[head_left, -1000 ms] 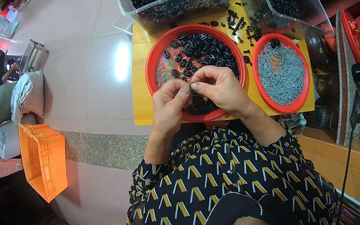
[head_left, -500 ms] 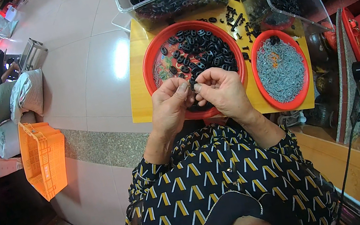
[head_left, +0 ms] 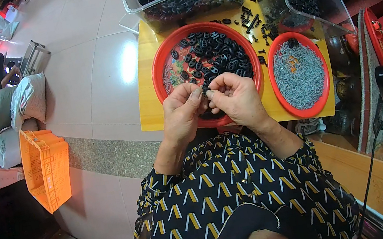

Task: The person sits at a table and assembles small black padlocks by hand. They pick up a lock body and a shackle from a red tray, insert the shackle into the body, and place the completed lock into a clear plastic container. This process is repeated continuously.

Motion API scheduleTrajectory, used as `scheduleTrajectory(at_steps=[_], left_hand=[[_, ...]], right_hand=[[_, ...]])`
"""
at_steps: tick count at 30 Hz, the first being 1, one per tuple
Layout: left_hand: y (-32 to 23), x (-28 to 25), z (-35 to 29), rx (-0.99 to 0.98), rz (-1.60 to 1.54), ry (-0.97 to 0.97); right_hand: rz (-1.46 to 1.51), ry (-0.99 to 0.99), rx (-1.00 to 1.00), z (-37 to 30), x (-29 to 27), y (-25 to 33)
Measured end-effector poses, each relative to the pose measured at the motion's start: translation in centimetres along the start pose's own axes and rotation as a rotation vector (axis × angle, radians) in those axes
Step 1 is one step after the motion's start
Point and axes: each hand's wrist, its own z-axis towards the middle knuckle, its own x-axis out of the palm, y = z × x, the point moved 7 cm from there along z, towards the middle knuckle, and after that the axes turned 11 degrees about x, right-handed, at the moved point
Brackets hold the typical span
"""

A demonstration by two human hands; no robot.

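At a yellow tabletop: fine handwork, seen from above.
Two clear bins stand along the far side, the left bin and the right bin, both heaped with black parts. Nearer, a round red tray; just right of it, a smaller oval red tray. Left hand and right hand nearly meet over the round tray's near part. Right: thumb and finger clamped on a small dark piece. Left: thumb and fingertip together at that piece's left side; cannot tell what they grip, if anything. Black oval pieces crowd the round tray, mostly its right half; loose black bits lie beyond. Thin grey metal pieces fill the oval tray, a few orange ones among them.
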Motion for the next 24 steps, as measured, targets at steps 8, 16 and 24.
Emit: scheduleTrajectory(at_steps=[8,16,24], left_hand=[[0.03,0.06,-0.02,0.001,-0.002,0.008],[0.08,-0.21,-0.09,0.060,0.134,-0.014],[0.21,0.20,-0.19,0.005,0.007,-0.006]], right_hand=[[0.010,0.007,-0.005,0.02,-0.03,0.02],[-0.131,-0.069,-0.112,0.03,-0.40,-0.20],[-0.100,-0.078,-0.070,-0.03,-0.54,-0.39]])
